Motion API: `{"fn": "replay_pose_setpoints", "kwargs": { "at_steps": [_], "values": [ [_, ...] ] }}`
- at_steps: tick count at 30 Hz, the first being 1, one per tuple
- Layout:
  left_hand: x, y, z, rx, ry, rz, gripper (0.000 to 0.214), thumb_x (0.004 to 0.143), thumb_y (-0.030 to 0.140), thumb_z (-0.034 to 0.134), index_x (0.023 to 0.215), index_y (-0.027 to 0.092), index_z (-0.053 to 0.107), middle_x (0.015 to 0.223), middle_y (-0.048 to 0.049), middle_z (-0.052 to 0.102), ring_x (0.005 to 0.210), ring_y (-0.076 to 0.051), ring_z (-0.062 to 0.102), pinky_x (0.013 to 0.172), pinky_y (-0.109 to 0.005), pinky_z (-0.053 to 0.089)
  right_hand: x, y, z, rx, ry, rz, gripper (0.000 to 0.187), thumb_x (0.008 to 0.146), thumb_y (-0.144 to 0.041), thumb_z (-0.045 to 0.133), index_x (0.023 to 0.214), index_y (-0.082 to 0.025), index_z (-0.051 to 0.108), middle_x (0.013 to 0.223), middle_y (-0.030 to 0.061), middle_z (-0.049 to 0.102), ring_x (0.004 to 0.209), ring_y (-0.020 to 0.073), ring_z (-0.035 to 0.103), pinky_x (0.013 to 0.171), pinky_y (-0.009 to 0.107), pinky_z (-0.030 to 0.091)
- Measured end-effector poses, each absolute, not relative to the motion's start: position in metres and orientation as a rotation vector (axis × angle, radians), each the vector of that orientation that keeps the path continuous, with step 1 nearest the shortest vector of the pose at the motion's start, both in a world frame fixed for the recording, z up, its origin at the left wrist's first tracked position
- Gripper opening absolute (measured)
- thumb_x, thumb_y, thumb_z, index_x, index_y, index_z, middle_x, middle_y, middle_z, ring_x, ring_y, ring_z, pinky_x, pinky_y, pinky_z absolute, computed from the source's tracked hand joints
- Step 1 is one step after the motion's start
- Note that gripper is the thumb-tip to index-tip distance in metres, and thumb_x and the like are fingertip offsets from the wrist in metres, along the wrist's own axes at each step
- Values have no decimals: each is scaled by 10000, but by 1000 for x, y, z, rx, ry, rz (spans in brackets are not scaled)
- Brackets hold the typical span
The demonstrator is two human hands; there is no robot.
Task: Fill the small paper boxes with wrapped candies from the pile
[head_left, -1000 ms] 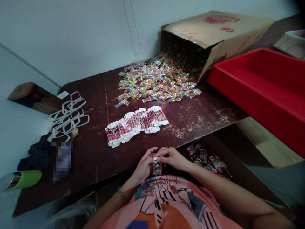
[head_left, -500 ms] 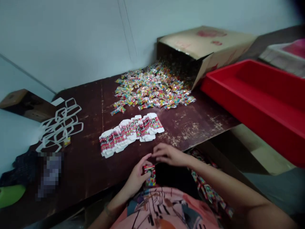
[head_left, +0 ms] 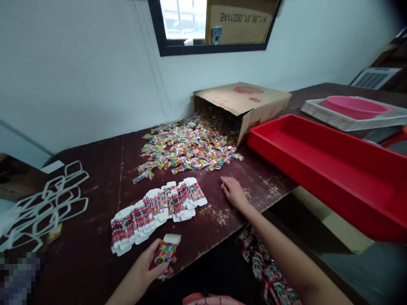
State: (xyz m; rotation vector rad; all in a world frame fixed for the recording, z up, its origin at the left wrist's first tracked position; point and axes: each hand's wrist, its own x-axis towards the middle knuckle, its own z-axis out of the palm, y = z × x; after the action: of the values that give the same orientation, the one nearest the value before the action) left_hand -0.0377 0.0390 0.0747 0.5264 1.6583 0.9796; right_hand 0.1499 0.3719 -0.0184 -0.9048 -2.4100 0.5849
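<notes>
My left hand (head_left: 149, 263) grips a small printed candy carton (head_left: 165, 253), red with colourful dots, its white top end standing up. Just above it on the table lies a fanned row of flat cartons (head_left: 149, 214), overlapping one another. My right hand (head_left: 234, 191) is low over the table, right of that row and just below the heap of small candy packets (head_left: 190, 144). Its fingers reach forward, slightly bent and apart, with nothing visible in them. The packets are clear-wrapped with coloured sweets inside and spill from a cardboard box (head_left: 244, 97) lying on its side.
A long red tray (head_left: 318, 169) stands at the right, beyond it a pink basin (head_left: 356, 106) on a white tray (head_left: 330, 120). White loop-shaped strips (head_left: 60, 195) lie at the left. Below the table edge, at my right, are many printed cartons (head_left: 270, 271).
The view has tilted up, bringing a window in. My hands have parted: the right reached forward to near the packets, the left moved leftward over the table with the carton.
</notes>
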Motion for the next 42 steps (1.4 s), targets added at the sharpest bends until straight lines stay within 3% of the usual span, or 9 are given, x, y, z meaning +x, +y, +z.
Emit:
{"fn": "replay_pose_setpoints", "kwargs": {
  "at_steps": [9,15,21,24,28,31,33,36,42],
  "values": [
    [20,75,35,420,1381,1170,530,705,245,687,1197,175,502,927,-64,635,718,-161,622,573,-272,529,167,196,20,-725,-2043,1465,217,949,-319,438,1133,-227,509,956,52,631,814,174,603,745,286,480],
    [26,66,40,481,1319,1149,498,709,180,676,1182,160,520,968,-90,632,773,-177,640,568,-242,522,137,219,45,-567,-2223,1200,144,893,-310,555,853,-211,651,952,69,608,962,220,521,888,373,395],
    [24,54,38,440,1289,1216,567,718,188,664,1247,191,460,876,-43,598,692,-160,619,450,-192,482,139,191,30,-467,-2356,977,233,923,-267,489,1073,-290,666,1235,78,516,1156,261,440,1001,468,310],
    [26,52,35,447,1277,1200,554,719,226,688,1230,188,477,872,-45,608,680,-160,619,435,-186,471,144,180,26,-636,-2275,919,191,896,-286,534,1006,-281,690,1196,86,528,1160,285,426,1003,501,308],
    [28,56,37,441,1305,1224,493,768,426,663,1164,157,546,803,-38,612,639,-159,606,421,-198,459,147,179,31,-529,-2237,1320,225,923,-320,485,946,-273,704,1284,60,500,1172,262,444,1019,471,336],
    [26,60,40,384,1311,1255,591,844,629,427,1055,116,628,798,-85,643,628,-178,609,424,-230,464,148,182,30,-705,-1826,1853,257,897,-380,510,1085,-244,621,1159,86,557,822,166,578,745,324,506],
    [24,62,41,396,1317,1223,623,860,637,369,980,100,663,808,-108,663,632,-181,608,431,-230,460,147,184,25,-770,-1560,2239,315,827,-382,604,1100,-229,574,996,54,599,627,109,547,581,251,494],
    [20,62,41,500,1332,1162,480,857,537,465,1007,128,666,823,-91,678,671,-182,605,435,-198,437,144,186,22,-716,-1470,2539,369,722,-337,712,1046,-205,593,895,14,603,601,96,553,551,226,491],
    [14,68,41,555,1417,1216,333,803,389,531,984,148,672,857,-77,653,758,-197,586,484,-209,456,140,192,43,-413,-2083,1924,227,857,-358,592,959,-210,731,1003,58,621,905,171,595,781,291,500]
  ]
}}
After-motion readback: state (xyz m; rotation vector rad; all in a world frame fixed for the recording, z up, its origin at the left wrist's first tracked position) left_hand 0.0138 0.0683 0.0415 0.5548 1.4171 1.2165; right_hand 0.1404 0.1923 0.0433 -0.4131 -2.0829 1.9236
